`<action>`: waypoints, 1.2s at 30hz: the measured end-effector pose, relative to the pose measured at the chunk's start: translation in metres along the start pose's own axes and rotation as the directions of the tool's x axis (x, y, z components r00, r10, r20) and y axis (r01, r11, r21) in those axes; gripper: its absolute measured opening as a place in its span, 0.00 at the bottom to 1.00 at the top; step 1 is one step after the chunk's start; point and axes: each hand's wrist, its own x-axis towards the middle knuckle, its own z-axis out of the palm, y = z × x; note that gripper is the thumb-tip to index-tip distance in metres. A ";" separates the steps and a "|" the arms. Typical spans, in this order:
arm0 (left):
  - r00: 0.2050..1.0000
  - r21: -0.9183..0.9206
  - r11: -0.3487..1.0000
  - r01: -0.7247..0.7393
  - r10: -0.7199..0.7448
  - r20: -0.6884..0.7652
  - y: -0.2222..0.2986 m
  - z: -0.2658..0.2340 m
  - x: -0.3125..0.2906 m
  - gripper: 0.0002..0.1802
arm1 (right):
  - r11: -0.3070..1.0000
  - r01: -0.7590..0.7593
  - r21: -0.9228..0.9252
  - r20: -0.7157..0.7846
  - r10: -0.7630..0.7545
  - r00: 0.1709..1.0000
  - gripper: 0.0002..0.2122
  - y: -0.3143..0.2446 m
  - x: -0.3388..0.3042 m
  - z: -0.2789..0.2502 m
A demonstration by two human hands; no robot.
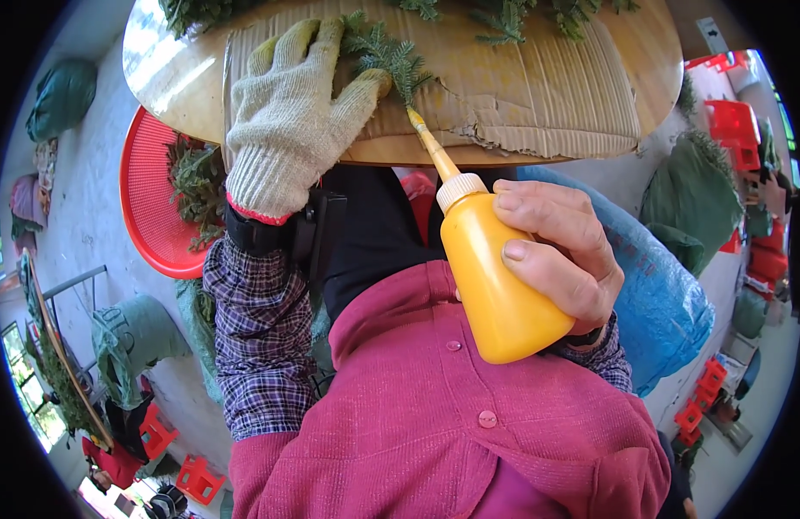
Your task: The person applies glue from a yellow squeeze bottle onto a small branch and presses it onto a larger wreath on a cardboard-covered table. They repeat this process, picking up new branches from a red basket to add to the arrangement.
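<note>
Fir sprig [391, 65] lies, in the head view, at twelve o'clock, on the corrugated cardboard [564, 95] that covers part of the wooden table [171, 99]. The left hand [288, 112], in a knitted glove, rests at eleven o'clock with its fingers extended and its thumb apart from them; the thumb tip is at the sprig, but I cannot tell how firmly it presses. The right hand [560, 251], bare, is at two to three o'clock and clamped around the yellow squeeze bottle [504, 290]. The two hands are apart from each other. The tapered nozzle [429, 143] points to the lower end of the sprig; whether it touches, I cannot tell.

In my judgement, too strong a squeeze could send liquid past the needles onto the cardboard or the glove. The glove's fingertips look yellowish, so a sticky or wet liquid could make the sprig cling to them. If the thumb presses only lightly, a push of the nozzle could turn the sprig away. The torn cardboard edge, at four o'clock from the sprig, could also catch the nozzle if it swings there.
</note>
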 end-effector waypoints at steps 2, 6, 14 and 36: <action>1.000 -0.003 1.000 -0.020 0.020 0.011 0.001 -0.004 0.002 0.29 | 1.000 -0.004 0.012 0.007 0.004 1.000 0.23 -0.001 0.000 -0.003; 0.998 0.056 0.998 -0.024 0.021 0.051 -0.002 -0.002 0.002 0.28 | 1.000 -0.019 0.017 0.013 0.019 1.000 0.21 -0.002 0.003 -0.007; 0.984 -0.093 0.979 -0.181 0.180 -0.016 -0.012 -0.014 0.006 0.26 | 0.993 0.119 0.014 -0.186 -0.115 0.976 0.25 0.020 -0.006 -0.025; 0.780 -0.551 0.686 0.476 -0.618 -0.097 -0.131 -0.071 -0.090 0.24 | 0.996 -0.045 -0.078 -0.167 0.031 0.985 0.37 0.062 -0.010 -0.045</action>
